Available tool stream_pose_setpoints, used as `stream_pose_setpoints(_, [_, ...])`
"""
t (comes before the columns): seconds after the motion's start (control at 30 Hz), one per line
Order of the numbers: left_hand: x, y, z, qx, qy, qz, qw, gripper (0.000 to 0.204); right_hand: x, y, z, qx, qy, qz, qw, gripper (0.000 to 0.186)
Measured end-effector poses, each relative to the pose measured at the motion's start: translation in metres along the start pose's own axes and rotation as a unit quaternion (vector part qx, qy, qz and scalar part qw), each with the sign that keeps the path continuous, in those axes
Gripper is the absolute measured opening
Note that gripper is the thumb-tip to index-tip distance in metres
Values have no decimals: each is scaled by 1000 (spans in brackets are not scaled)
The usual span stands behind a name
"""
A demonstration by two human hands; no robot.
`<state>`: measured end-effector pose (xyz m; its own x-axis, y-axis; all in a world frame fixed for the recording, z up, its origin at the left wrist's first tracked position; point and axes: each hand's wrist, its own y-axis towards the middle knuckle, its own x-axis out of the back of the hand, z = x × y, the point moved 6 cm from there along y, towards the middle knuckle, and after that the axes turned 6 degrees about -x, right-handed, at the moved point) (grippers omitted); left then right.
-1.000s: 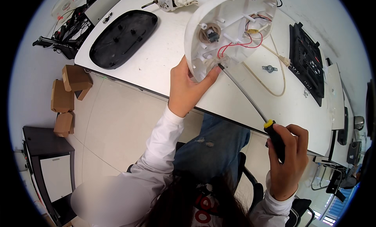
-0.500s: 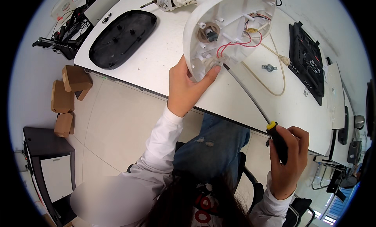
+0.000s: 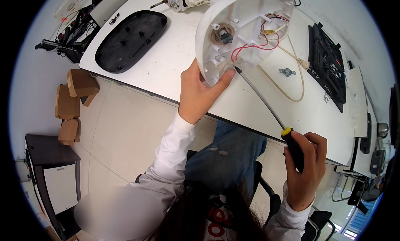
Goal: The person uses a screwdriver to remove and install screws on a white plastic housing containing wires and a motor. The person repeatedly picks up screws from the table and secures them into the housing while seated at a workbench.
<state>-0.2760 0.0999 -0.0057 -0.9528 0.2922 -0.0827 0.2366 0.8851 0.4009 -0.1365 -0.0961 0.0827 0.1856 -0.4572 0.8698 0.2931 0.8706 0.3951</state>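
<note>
My left hand (image 3: 200, 91) grips the lower edge of a white plastic housing (image 3: 250, 35), tilted up so its hollow inside shows. Red wires (image 3: 258, 46), a dark switch-like part and moulded posts are inside it. My left thumb presses by a small clear part (image 3: 227, 67) at the housing's near end. Wrapped round the black and yellow handle of a long screwdriver (image 3: 266, 103) is my right hand (image 3: 306, 170). The screwdriver's tip meets the clear part beside my left thumb; what exactly it touches is too small to tell.
A black oval base cover (image 3: 131, 41) lies at the table's left. A motor (image 3: 177, 0) sits at the far edge. Right of the housing are a beige cord (image 3: 287, 97), a small grey metal part (image 3: 287, 72) and an open black tool case (image 3: 327, 66). Cardboard boxes (image 3: 67, 101) stand on the floor.
My right hand and the screwdriver have shifted slightly up and left, bringing the tip closer to the clear part. My left hand and the housing have barely moved.
</note>
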Motion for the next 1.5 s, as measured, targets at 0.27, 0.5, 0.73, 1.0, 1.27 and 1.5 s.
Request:
stream_pose_setpoints(0.27, [2,2,1,-52,18,-14,998,42,0,-2,-1,-2,7,2,1000,35])
stream_pose_setpoints(0.5, [2,2,1,-49,14,-19,999,42,-2,-2,-1,5,9,-2,1000,34])
stream_pose_setpoints(0.73, [2,2,1,-47,9,-17,999,41,-3,-2,-2,-1,18,1,1000,36])
stream_pose_setpoints(1.0, [2,2,2,-33,9,-24,999,40,-2,0,-6,-38,56,40,997,40])
stream_pose_setpoints(1.27, [2,1,3,-21,1,-20,1000,39,6,6,-5,-60,99,66,991,44])
stream_pose_setpoints(1.5, [1,1,0,-21,-13,-15,1000,40,23,21,0,-41,71,78,994,41])
